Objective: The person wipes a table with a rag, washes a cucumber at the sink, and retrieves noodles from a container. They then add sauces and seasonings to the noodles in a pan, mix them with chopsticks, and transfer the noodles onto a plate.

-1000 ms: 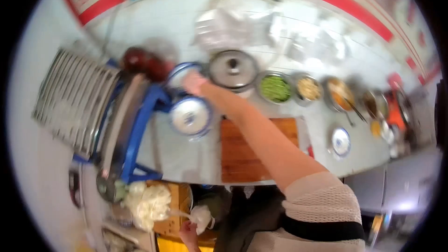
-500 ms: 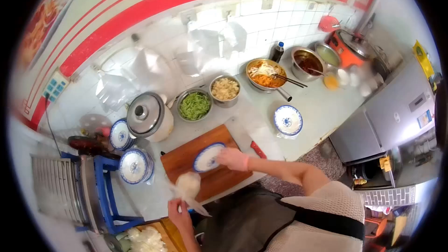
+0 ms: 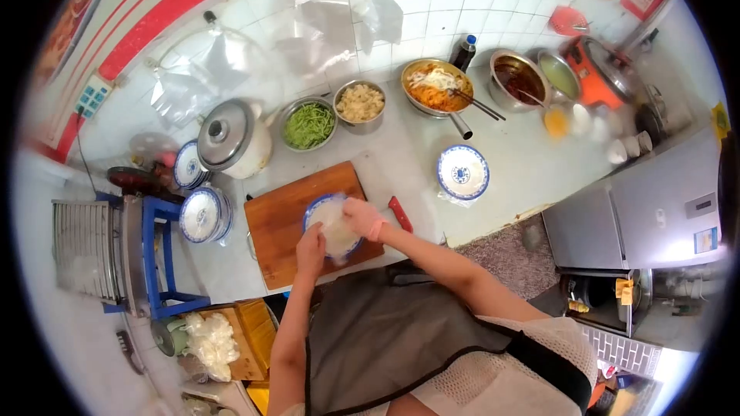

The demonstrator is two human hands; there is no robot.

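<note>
A white bowl with a blue patterned rim [image 3: 307,219] is over the wooden cutting board [image 3: 276,223]. A clear plastic bag [image 3: 337,235], smeared by motion, lies across its mouth. My left hand [image 3: 311,251] is closed on the bag at the bowl's near left edge. On the opposite side, my right hand [image 3: 364,219] has its fingers curled in at the rim, closed on the bag as well. Whether either hand also grips the bowl is hidden. A red-handled knife [image 3: 400,214] lies just right of the board.
Behind the board stand a lidded pot [image 3: 227,137], a bowl of green shreds [image 3: 309,125] and a bowl of pale chunks [image 3: 360,102]. Farther right are a pan with chopsticks [image 3: 436,88] and a bagged bowl [image 3: 462,172]. Stacked bowls [image 3: 205,214] sit left, by a blue stool [image 3: 166,262].
My left hand has brought the plastic bag from the board's near left edge over to the bowl. Both hands are now close together at the bowl, and the view has shifted.
</note>
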